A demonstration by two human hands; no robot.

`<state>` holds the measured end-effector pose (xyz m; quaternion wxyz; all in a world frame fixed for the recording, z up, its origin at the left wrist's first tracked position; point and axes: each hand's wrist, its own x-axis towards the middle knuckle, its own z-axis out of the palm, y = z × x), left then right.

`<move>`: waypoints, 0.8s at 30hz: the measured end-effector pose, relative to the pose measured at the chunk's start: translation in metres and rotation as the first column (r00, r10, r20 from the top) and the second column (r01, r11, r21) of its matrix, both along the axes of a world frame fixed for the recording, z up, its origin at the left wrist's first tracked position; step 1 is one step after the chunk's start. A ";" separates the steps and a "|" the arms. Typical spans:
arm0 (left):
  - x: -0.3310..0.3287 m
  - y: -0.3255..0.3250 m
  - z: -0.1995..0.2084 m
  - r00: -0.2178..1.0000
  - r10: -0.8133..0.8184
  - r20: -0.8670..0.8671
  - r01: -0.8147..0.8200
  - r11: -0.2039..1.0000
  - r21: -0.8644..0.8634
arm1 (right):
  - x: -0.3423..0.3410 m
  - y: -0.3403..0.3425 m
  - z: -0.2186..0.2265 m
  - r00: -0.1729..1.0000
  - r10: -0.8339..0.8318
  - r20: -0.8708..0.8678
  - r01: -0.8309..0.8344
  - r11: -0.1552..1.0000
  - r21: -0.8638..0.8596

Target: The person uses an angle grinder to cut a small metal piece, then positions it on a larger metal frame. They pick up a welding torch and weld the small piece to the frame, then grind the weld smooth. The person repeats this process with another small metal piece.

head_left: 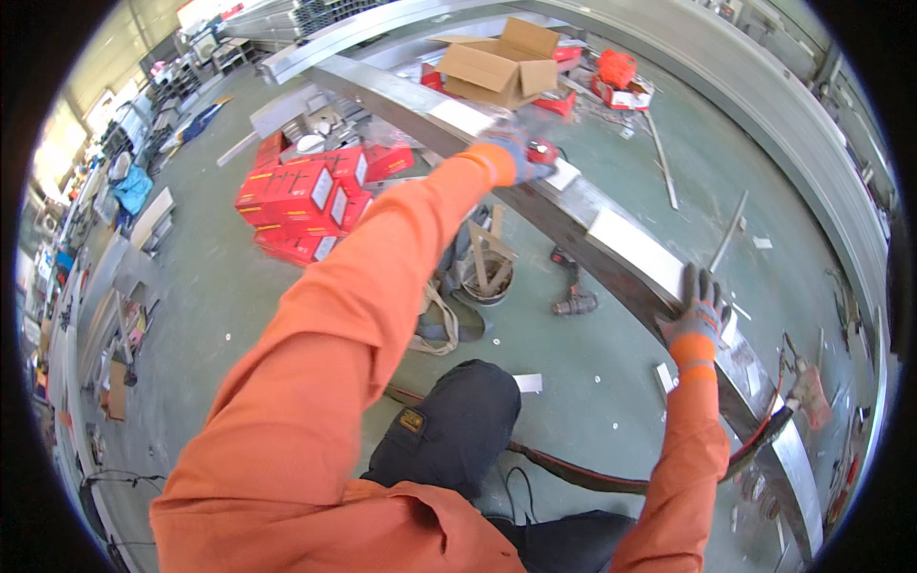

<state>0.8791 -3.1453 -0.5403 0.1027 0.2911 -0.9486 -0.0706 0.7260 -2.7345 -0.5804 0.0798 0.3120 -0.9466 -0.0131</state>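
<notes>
A long grey metal beam [535,205] runs diagonally in front of me, from the far left to the near right. White rectangular pieces lie along its top, one of them a long white strip [638,250]. My left hand [521,153], in a grey and orange glove, is at the beam's far part, its fingers smeared by motion. Against it is a small red object [543,151] whose kind I cannot make out. Lower down the beam, my gloved right hand [695,310] rests with fingers apart at the near end of the white strip.
Stacked red boxes [296,196] stand on the floor to the left. An opened cardboard box [501,67] lies beyond the beam. Below the beam are a cordless drill [575,294] and a bucket [485,279]. A dark hose [592,480] crosses near my legs toward the right.
</notes>
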 end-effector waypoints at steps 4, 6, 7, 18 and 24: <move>-0.031 0.020 0.012 0.966 -0.161 0.202 0.157 0.987 0.037 | 0.000 0.008 0.011 0.993 -0.097 0.064 0.088 0.988 0.130; -0.030 -0.014 0.010 0.970 -0.053 0.239 0.102 0.975 -0.199 | 0.006 -0.004 0.016 0.993 -0.093 0.070 0.081 0.984 0.157; -0.023 -0.033 0.007 0.964 0.009 0.267 0.078 0.946 -0.314 | 0.012 -0.015 0.011 0.996 -0.052 0.077 0.043 0.992 0.119; 0.006 -0.104 0.050 0.773 -0.037 0.634 0.267 0.925 -0.271 | -0.012 -0.019 0.002 0.993 0.111 0.036 -0.111 0.994 0.003; 0.180 -0.019 0.005 0.998 0.043 0.049 -0.041 0.999 -0.025 | -0.068 0.035 -0.014 0.954 0.245 0.174 -0.178 0.927 -0.329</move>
